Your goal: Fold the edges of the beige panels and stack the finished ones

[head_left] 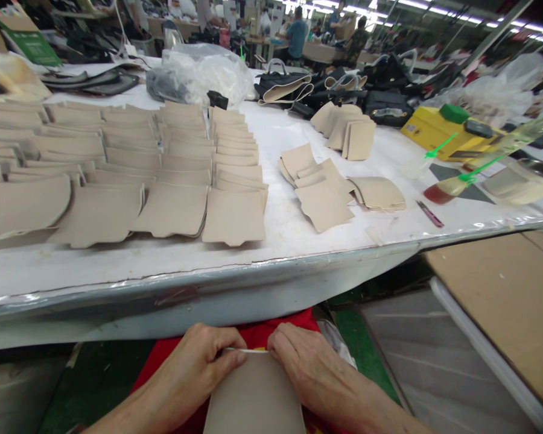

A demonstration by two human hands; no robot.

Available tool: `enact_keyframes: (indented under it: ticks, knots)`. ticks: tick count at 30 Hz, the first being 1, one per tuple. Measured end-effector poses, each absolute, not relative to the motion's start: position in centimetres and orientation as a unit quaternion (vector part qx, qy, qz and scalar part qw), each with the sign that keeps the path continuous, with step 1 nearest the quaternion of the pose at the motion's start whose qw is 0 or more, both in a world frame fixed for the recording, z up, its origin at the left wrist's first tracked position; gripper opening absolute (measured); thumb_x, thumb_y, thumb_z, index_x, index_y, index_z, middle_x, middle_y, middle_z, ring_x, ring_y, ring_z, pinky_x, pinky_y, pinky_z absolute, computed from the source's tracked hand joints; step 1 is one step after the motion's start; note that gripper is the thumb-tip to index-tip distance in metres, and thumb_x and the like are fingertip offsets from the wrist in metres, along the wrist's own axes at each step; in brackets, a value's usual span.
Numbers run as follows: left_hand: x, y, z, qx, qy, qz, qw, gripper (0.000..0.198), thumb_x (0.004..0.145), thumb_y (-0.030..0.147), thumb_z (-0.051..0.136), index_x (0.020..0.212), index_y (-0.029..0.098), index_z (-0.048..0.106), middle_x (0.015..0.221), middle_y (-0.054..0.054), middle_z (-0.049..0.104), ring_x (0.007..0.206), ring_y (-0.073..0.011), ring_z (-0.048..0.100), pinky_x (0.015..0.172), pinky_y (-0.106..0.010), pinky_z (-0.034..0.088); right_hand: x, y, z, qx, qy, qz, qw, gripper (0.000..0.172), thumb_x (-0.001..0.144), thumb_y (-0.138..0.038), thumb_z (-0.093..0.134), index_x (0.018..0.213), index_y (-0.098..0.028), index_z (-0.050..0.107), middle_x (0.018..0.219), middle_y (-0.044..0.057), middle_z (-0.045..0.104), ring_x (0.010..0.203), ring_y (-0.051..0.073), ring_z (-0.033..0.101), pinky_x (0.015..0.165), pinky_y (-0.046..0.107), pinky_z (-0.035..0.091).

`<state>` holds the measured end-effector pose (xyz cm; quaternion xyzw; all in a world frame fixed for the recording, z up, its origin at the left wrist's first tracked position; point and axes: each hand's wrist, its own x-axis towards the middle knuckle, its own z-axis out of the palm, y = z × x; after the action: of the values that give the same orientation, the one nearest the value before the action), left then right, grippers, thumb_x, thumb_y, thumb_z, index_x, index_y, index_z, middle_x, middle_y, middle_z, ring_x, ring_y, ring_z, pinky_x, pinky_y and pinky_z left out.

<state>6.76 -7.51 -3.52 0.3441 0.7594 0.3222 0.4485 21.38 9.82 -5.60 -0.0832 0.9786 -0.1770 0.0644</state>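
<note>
A beige leather panel (255, 395) lies over my lap at the bottom of the head view, on red cloth (294, 322). My left hand (208, 358) pinches its far edge at the left corner, thumb on top. At the right corner my right hand (298, 355) is closed on the same edge, its fingertips curled out of sight. A pale strip shows along the edge between the hands. Beyond, on the white table (280, 247), rows of similar beige panels (233, 214) overlap at the left and centre. A looser group of panels (323, 202) lies right of them.
A small pink-handled cutter (429, 214), a bottle of reddish liquid with a green nozzle (443, 190) and a yellow box (452, 132) are on the right. Black handbags (285, 84) and clear plastic wrap (203, 72) stand behind. Brown cardboard (502, 289) lies at right. People work far off.
</note>
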Motion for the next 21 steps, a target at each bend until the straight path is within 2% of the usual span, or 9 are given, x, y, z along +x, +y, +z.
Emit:
enact_keyframes:
  ticks: [5, 10, 13, 15, 18, 21]
  knots:
    - [6.8, -7.4, -2.8, 0.340, 0.759, 0.314, 0.458, 0.019, 0.082, 0.022, 0.052, 0.077, 0.019, 0.070, 0.073, 0.003, 0.068, 0.070, -0.0148, 0.062, 0.060, -0.020, 0.037, 21.8, 10.5, -7.0, -0.025, 0.978, -0.207, 0.022, 0.027, 0.080, 0.008, 0.042, 0.088, -0.016, 0.050, 0.082, 0.005, 0.055, 0.067, 0.020, 0.052, 0.057, 0.029, 0.037]
    - [7.1, -7.4, -2.5, 0.333, 0.776, 0.290, 0.450, 0.014, 0.080, 0.022, 0.053, 0.078, 0.019, 0.067, 0.067, 0.005, 0.062, 0.063, -0.0140, 0.057, 0.056, -0.021, 0.033, 21.9, 11.7, -6.5, 0.086, 0.946, -0.304, -0.072, 0.025, 0.099, -0.010, 0.028, 0.088, -0.017, 0.049, 0.079, 0.004, 0.054, 0.069, 0.018, 0.054, 0.064, 0.029, 0.041]
    - [7.3, -7.2, -2.8, 0.339, 0.779, 0.292, 0.440, 0.011, 0.082, 0.026, 0.054, 0.082, 0.021, 0.064, 0.065, 0.006, 0.059, 0.061, -0.0136, 0.053, 0.053, -0.021, 0.031, 21.3, 11.0, -4.5, 0.045, 0.923, -0.381, 0.021, 0.018, 0.101, -0.019, 0.036, 0.101, -0.018, 0.054, 0.094, 0.005, 0.061, 0.087, 0.018, 0.059, 0.077, 0.028, 0.045]
    - [7.3, -7.0, -2.9, 0.358, 0.767, 0.302, 0.438, 0.018, 0.088, 0.033, 0.051, 0.083, 0.021, 0.064, 0.068, 0.005, 0.062, 0.062, -0.0141, 0.055, 0.055, -0.021, 0.032, 20.5, 10.1, -3.3, -0.010, 0.924, -0.367, 0.105, 0.016, 0.100, -0.024, 0.043, 0.106, -0.018, 0.057, 0.101, 0.006, 0.064, 0.094, 0.021, 0.061, 0.082, 0.030, 0.045]
    - [7.2, -6.9, -3.3, 0.404, 0.750, 0.297, 0.432, 0.032, 0.094, 0.040, 0.044, 0.081, 0.022, 0.066, 0.075, 0.002, 0.068, 0.070, -0.0156, 0.061, 0.062, -0.020, 0.038, 19.2, 9.1, -2.7, -0.051, 0.937, -0.299, 0.170, 0.021, 0.099, -0.027, 0.044, 0.097, -0.016, 0.061, 0.094, 0.008, 0.070, 0.087, 0.023, 0.064, 0.082, 0.034, 0.046]
    - [7.0, -7.7, -4.7, 0.448, 0.745, 0.265, 0.418, 0.042, 0.097, 0.043, 0.039, 0.075, 0.021, 0.066, 0.074, 0.000, 0.068, 0.070, -0.0157, 0.063, 0.063, -0.019, 0.041, 19.2, 9.5, -3.8, -0.067, 0.942, -0.268, 0.190, 0.025, 0.098, -0.027, 0.045, 0.086, -0.016, 0.063, 0.084, 0.006, 0.071, 0.076, 0.020, 0.065, 0.073, 0.029, 0.044]
